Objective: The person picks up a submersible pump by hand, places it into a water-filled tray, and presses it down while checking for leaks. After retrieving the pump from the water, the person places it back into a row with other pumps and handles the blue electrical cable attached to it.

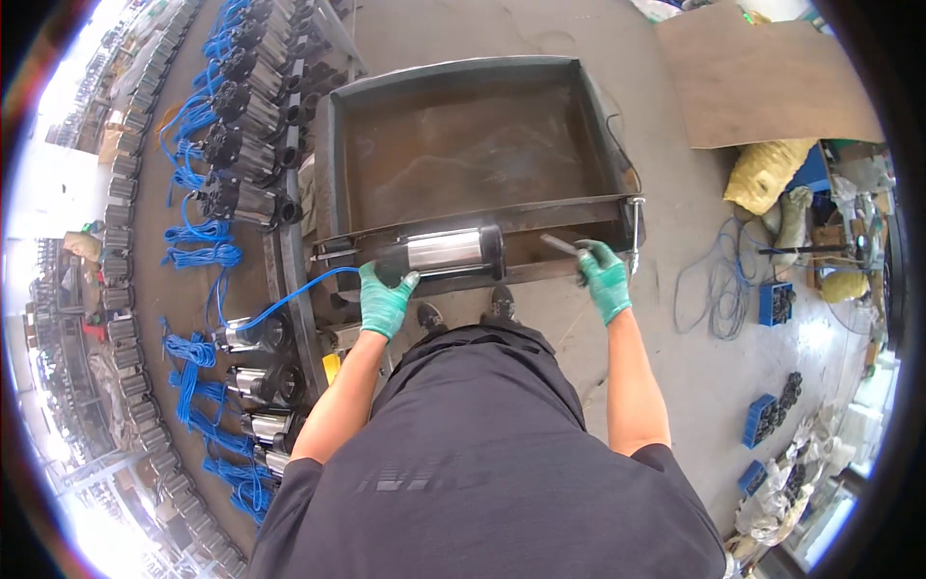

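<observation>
A submersible pump [446,250] with a shiny steel barrel and black ends lies level along the near side of a metal water tank [335,154]. My left hand [384,301], in a green glove, grips the pump's black left end from the near side, thumb and fingers set apart. A blue cable [299,292] leaves that end and runs left. To the right of the pump, apart from it, my gloved right hand [606,280] is closed round a slim grey tool [559,244] pointing left; its exact kind is unclear.
At the left, several pumps [241,154] with coiled blue cables [207,256] line a metal rack [297,280]. A cardboard sheet [772,82], a yellow sack [767,176] and blue bins [760,420] are on the right. A loose cable [723,289] lies on the floor there.
</observation>
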Action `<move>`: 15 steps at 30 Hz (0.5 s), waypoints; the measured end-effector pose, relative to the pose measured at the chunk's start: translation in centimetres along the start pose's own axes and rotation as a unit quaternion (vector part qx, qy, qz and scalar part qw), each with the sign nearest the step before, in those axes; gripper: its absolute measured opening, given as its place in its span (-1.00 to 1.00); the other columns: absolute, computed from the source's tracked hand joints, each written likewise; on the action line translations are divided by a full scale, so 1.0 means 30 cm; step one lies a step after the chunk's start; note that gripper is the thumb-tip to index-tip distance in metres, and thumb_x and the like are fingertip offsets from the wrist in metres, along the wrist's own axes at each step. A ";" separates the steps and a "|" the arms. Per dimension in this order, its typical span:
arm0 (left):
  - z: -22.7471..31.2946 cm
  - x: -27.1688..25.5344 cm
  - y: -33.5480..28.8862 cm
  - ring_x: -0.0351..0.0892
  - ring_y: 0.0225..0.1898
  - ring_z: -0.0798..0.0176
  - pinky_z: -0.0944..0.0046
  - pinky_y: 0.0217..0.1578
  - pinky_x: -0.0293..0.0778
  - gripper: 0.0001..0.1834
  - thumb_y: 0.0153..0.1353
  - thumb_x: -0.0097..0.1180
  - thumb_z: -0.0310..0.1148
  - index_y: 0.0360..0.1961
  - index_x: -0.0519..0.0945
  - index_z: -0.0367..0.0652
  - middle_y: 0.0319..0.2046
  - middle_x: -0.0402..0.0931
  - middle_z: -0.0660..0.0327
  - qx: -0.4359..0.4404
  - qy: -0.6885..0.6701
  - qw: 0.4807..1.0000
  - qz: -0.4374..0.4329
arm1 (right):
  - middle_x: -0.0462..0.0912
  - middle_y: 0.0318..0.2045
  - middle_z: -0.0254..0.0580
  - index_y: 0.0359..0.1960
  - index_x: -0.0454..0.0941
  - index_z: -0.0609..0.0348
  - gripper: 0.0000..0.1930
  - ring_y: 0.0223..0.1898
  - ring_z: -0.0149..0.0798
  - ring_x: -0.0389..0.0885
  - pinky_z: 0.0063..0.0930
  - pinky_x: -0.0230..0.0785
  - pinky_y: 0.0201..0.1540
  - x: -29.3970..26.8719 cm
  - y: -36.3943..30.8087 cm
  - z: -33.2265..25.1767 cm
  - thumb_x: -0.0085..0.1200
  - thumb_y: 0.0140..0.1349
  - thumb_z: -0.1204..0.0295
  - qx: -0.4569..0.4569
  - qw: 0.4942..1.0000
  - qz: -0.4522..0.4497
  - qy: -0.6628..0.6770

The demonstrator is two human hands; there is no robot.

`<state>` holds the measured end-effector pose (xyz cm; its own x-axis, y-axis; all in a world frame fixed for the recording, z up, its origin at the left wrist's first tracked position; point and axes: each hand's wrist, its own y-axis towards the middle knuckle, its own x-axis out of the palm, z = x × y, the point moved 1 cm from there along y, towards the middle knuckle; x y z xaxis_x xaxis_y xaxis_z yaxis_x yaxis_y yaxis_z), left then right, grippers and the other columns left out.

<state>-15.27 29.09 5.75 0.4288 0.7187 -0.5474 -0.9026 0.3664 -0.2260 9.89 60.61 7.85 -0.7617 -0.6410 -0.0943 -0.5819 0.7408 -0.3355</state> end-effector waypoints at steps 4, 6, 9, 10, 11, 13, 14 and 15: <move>0.041 -0.004 -0.033 0.55 -0.05 0.19 0.23 0.08 0.46 -0.21 0.08 0.53 -0.26 0.18 0.28 -0.34 -0.06 0.57 0.04 -0.007 -0.030 1.000 -0.004 | 0.58 -0.44 -0.41 -0.03 0.64 0.17 -0.83 -0.46 -0.54 0.47 -0.59 0.38 -0.39 0.140 0.010 -0.001 0.14 0.41 0.43 0.015 0.993 -0.115 -0.027; 0.066 -0.018 -0.040 0.55 -0.04 0.18 0.23 0.08 0.46 -0.20 0.08 0.53 -0.27 0.19 0.28 -0.34 -0.05 0.56 0.03 -0.010 -0.020 1.000 -0.007 | 0.59 -0.43 -0.42 -0.04 0.63 0.17 -0.83 -0.44 -0.53 0.45 -0.58 0.37 -0.37 0.182 0.038 0.012 0.14 0.41 0.44 -0.004 0.991 -0.129 -0.045; 0.075 -0.021 -0.042 0.56 -0.05 0.21 0.24 0.06 0.48 -0.22 0.08 0.53 -0.34 0.18 0.27 -0.34 -0.05 0.57 0.06 -0.010 -0.004 1.000 -0.003 | 0.60 -0.41 -0.43 -0.04 0.63 0.18 -0.84 -0.42 -0.53 0.42 -0.55 0.36 -0.35 0.215 0.075 0.029 0.14 0.41 0.45 -0.023 0.985 -0.151 -0.079; 0.076 -0.021 -0.040 0.57 -0.07 0.25 0.26 0.04 0.50 -0.26 0.07 0.52 -0.40 0.15 0.28 -0.33 -0.07 0.59 0.10 -0.008 0.004 1.000 0.004 | 0.60 -0.40 -0.44 -0.04 0.63 0.19 -0.84 -0.43 -0.52 0.40 -0.54 0.36 -0.34 0.220 0.083 0.029 0.13 0.41 0.45 -0.022 0.983 -0.159 -0.093; 0.067 -0.020 -0.036 0.57 -0.07 0.25 0.26 0.04 0.50 -0.26 0.07 0.52 -0.40 0.15 0.28 -0.33 -0.07 0.59 0.10 -0.007 0.005 1.000 0.006 | 0.60 -0.40 -0.44 -0.04 0.63 0.19 -0.84 -0.43 -0.52 0.40 -0.54 0.36 -0.34 0.223 0.087 0.019 0.13 0.41 0.45 -0.023 0.982 -0.161 -0.092; 0.046 -0.018 -0.020 0.58 -0.09 0.25 0.25 0.03 0.50 -0.27 0.07 0.52 -0.41 0.14 0.29 -0.31 -0.08 0.60 0.11 -0.008 -0.032 0.999 0.011 | 0.58 -0.41 -0.44 -0.06 0.62 0.20 -0.85 -0.43 -0.54 0.37 -0.55 0.35 -0.34 0.228 0.092 -0.005 0.12 0.41 0.46 -0.017 0.975 -0.189 -0.113; 0.055 -0.021 -0.018 0.58 -0.09 0.25 0.25 0.03 0.50 -0.27 0.07 0.52 -0.41 0.14 0.29 -0.31 -0.08 0.60 0.11 -0.007 -0.031 0.999 0.010 | 0.58 -0.41 -0.44 -0.06 0.62 0.20 -0.85 -0.43 -0.54 0.37 -0.55 0.35 -0.34 0.226 0.099 -0.001 0.12 0.41 0.46 -0.017 0.976 -0.188 -0.113; 0.064 -0.026 -0.016 0.59 -0.09 0.24 0.25 0.03 0.51 -0.28 0.07 0.52 -0.41 0.14 0.29 -0.31 -0.08 0.60 0.10 -0.004 -0.024 1.000 -0.002 | 0.63 -0.39 -0.38 -0.04 0.62 0.20 -0.82 -0.41 -0.47 0.46 -0.49 0.40 -0.30 0.226 0.110 0.009 0.12 0.42 0.42 -0.016 0.975 -0.185 -0.123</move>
<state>-15.10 29.49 7.82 0.4337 0.7451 -0.5067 -0.9010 0.3651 -0.2343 2.89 58.66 5.83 -0.4082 -0.8917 -0.1956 -0.8158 0.4525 -0.3601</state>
